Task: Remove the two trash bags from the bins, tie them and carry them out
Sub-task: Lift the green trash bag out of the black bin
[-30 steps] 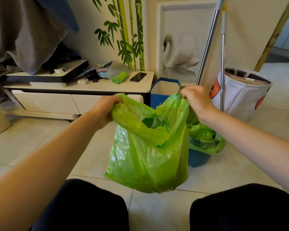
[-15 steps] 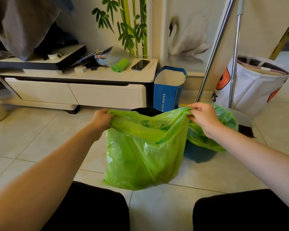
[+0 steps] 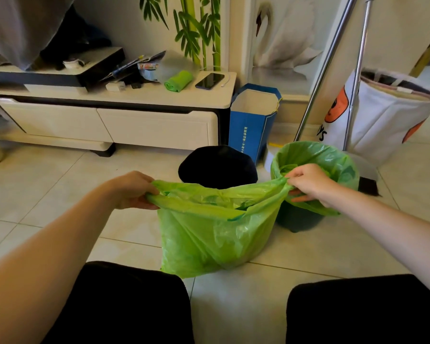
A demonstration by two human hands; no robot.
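A green trash bag (image 3: 209, 239) stands on the tiled floor between my knees, its bottom resting on the tiles and its mouth stretched wide. My left hand (image 3: 132, 189) grips the bag's left rim. My right hand (image 3: 308, 182) pinches the right rim. Behind the bag is a black bin (image 3: 216, 165) with no liner visible. To the right, a second green bag (image 3: 333, 165) still lines a dark blue bin (image 3: 298, 220), its rim folded over the edge.
A low white TV cabinet (image 3: 154, 125) with a phone and a green cloth on top runs along the wall. A blue paper bag (image 3: 251, 120), two metal poles (image 3: 353, 95) and a white laundry basket (image 3: 387, 115) stand behind the bins.
The bag has come down from hanging in the air to resting on the floor. Both hands lowered and pulled apart, stretching the mouth. The black bin has come into sight.
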